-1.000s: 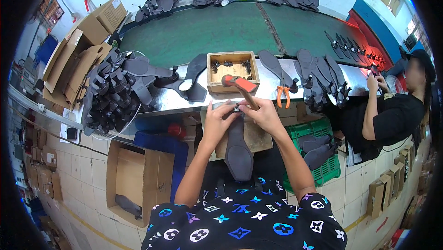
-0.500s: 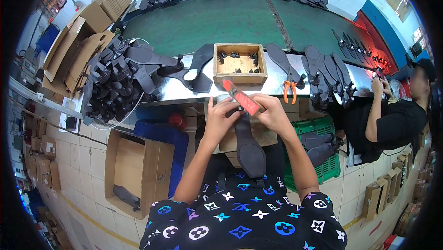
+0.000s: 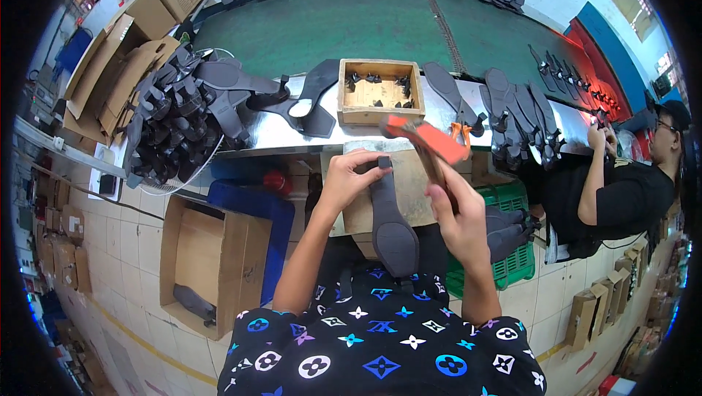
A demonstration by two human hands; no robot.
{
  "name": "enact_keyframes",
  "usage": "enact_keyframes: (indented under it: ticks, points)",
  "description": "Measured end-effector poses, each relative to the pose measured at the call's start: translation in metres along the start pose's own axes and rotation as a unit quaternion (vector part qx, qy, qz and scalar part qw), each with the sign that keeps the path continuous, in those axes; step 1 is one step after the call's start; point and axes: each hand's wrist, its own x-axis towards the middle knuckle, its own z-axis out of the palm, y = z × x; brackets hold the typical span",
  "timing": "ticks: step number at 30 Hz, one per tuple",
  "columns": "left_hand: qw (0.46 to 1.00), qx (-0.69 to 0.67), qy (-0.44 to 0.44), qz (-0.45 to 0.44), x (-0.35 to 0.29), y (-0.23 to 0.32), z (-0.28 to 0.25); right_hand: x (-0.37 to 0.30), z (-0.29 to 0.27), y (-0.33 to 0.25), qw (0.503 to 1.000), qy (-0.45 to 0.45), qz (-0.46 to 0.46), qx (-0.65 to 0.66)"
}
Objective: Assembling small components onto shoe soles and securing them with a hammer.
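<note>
My left hand (image 3: 349, 179) pinches a small dark clip at the top end of a grey shoe strap piece (image 3: 392, 222) that lies lengthwise on a wooden work block (image 3: 412, 184) in front of me. My right hand (image 3: 459, 215) grips the wooden handle of a hammer with an orange head (image 3: 428, 139), raised above the block. A small wooden box (image 3: 379, 91) with dark fittings inside sits on the metal bench just beyond the block.
A heap of dark strap pieces (image 3: 175, 118) fills a wire basket at left. Orange-handled pliers (image 3: 462, 131) and more straps (image 3: 521, 111) lie on the bench at right. A green conveyor belt (image 3: 351, 23) runs behind. Another person (image 3: 621, 176) works at right. Cardboard boxes (image 3: 212, 264) stand below left.
My right hand has lifted the hammer up and to the right, off the strap. My left hand has stayed at the strap's top end.
</note>
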Motion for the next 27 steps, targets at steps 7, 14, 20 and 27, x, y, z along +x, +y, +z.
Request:
enact_keyframes:
  ticks: [7, 14, 20, 27]
  points:
    - [0.998, 0.003, -0.037, -0.048, 0.003, -0.007, -0.008, -0.016, 0.005, -0.010, 0.998, -0.018, -0.026, -0.056]
    - [0.972, 0.227, -0.026, 0.046, -0.005, -0.009, -0.005, -0.022, 0.010, -0.012, 0.990, 0.016, -0.106, -0.093]
    - [0.963, 0.259, -0.071, 0.010, -0.002, -0.012, -0.012, -0.029, -0.012, -0.030, 0.990, 0.062, -0.090, -0.087]
    - [0.943, 0.319, -0.043, 0.081, -0.006, -0.015, -0.003, -0.017, 0.010, 0.008, 0.992, 0.024, -0.097, -0.077]
